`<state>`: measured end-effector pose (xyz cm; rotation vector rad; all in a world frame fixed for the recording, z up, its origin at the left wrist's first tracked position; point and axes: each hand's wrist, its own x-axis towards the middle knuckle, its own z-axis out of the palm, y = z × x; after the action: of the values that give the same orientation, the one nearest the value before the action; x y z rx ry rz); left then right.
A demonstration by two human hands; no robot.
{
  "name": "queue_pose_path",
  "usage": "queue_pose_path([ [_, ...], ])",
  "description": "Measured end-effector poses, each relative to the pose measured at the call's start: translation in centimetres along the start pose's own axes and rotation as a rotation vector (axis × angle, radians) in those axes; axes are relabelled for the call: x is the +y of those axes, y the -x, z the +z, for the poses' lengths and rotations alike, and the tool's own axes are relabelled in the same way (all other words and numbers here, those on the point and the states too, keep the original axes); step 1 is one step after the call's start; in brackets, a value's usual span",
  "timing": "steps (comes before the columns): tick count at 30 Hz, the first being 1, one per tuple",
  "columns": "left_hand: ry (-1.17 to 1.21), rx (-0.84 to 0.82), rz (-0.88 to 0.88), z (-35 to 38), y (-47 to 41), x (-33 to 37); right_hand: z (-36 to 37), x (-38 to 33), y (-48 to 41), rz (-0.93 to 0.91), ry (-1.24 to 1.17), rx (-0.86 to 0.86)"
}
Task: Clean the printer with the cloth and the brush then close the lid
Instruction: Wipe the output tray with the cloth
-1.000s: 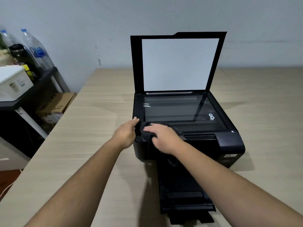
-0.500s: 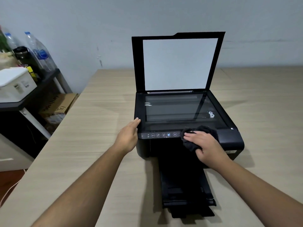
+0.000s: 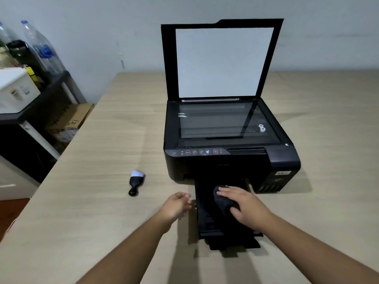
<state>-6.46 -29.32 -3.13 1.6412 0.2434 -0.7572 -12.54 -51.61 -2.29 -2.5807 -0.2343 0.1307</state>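
The right hand (image 3: 249, 206) has its grip pressed down on the dark cloth (image 3: 224, 199), fingers flat over it, on the printer's pulled-out output tray (image 3: 211, 224). The left hand (image 3: 176, 204) hovers at the tray's 9 o'clock edge, fingers loosely apart, holding nothing. The tray's long axis runs 12 to 6 o'clock, out of the black printer (image 3: 229, 160). The lid (image 3: 223, 58) stands upright at 12 o'clock above the bare scanner glass (image 3: 215, 121). The brush (image 3: 135, 182) lies on the bench (image 3: 102, 160) at the left hand's 10 o'clock, well apart from the printer, bristles toward 12, handle toward 6. A shelf (image 3: 51, 83) with bottles (image 3: 41, 46) and a white box (image 3: 14, 89) stands far left.
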Motion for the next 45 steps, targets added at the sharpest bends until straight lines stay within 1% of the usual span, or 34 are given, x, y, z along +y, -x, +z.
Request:
queue_pose_path([
  [2, 0.109, -0.086, -0.081, 1.1, -0.1, -0.2, 1.0, -0.5, -0.3, 0.004, 0.046, -0.147],
  [4, 0.174, -0.08, -0.127, 1.8, -0.3, -0.2, 1.1, -0.1, -0.1, 0.021, 0.123, -0.226],
  [6, 0.155, -0.078, -0.144, 1.8, -0.5, -0.1, 0.5, 1.2, -0.1, 0.107, 0.174, -0.195],
  [9, 0.082, -0.119, -0.122, 2.2, -1.0, -0.3, 0.0, 2.4, -1.6, 0.301, 0.195, -0.054],
  [10, 0.077, -0.107, -0.103, 2.3, -0.9, -0.2, 0.3, 1.9, -2.4, 0.324, 0.19, -0.019],
  [12, 0.094, -0.077, -0.092, 2.5, -1.1, -0.4, 1.8, -0.1, -3.7, 0.257, 0.176, -0.031],
  [15, 0.155, -0.073, -0.076, 2.5, -1.2, -0.6, 3.6, -3.1, -3.0, -0.01, 0.14, -0.205],
  [17, 0.178, -0.097, -0.09, 2.4, -1.2, -0.7, 3.0, -2.5, -1.2, -0.087, 0.065, -0.264],
  [19, 0.162, -0.118, -0.119, 2.2, -1.3, -0.7, 2.0, 0.0, 0.8, -0.045, 0.024, -0.208],
  [22, 0.143, -0.136, -0.123, 1.9, -1.5, -0.9, 0.7, 2.8, 1.1, 0.136, 0.102, -0.029],
  [24, 0.13, -0.128, -0.111, 1.9, -1.6, -1.2, 1.2, 2.2, -1.2, 0.252, 0.121, 0.062],
  [25, 0.129, -0.117, -0.104, 1.8, -1.6, -1.1, 1.7, 1.3, -2.5, 0.273, 0.113, 0.066],
  [26, 0.128, -0.104, -0.102, 1.8, -1.7, -1.1, 2.2, 0.4, -3.5, 0.252, 0.087, 0.046],
  [28, 0.121, -0.083, -0.109, 1.9, -1.9, -1.1, 2.9, -1.3, -3.7, 0.112, 0.031, -0.06],
  [30, 0.104, -0.065, -0.124, 1.9, -2.1, -1.2, 2.8, -1.6, -1.7, -0.007, 0.015, -0.192],
  [31, 0.096, -0.063, -0.131, 1.9, -2.2, -1.2, 2.5, -1.2, -0.6, -0.024, 0.028, -0.21],
  [32, 0.091, -0.065, -0.136, 1.9, -2.3, -1.3, 2.0, -0.4, 0.4, 0.006, 0.044, -0.184],
  [33, 0.087, -0.069, -0.138, 1.9, -2.3, -1.4, 1.5, 0.4, 1.1, 0.071, 0.07, -0.121],
  [35, 0.072, -0.07, -0.132, 1.9, -2.2, -1.5, 1.0, 2.0, 1.0, 0.257, 0.147, 0.01],
  [36, 0.061, -0.066, -0.128, 1.9, -2.2, -1.6, 1.0, 2.3, 0.2, 0.348, 0.179, 0.046],
  [38, 0.043, -0.061, -0.12, 1.8, -2.3, -1.7, 1.3, 1.8, -2.2, 0.496, 0.185, 0.063],
  [39, 0.035, -0.059, -0.117, 1.8, -2.4, -1.7, 1.3, 1.5, -3.4, 0.542, 0.18, 0.062],
  [42, 0.014, -0.053, -0.109, 1.8, -2.4, -1.7, 1.0, 1.1, -4.3, 0.583, 0.139, 0.053],
  [45, 0.017, -0.056, -0.106, 1.8, -2.5, -1.6, 0.7, 1.1, -1.4, 0.541, 0.112, 0.02],
])
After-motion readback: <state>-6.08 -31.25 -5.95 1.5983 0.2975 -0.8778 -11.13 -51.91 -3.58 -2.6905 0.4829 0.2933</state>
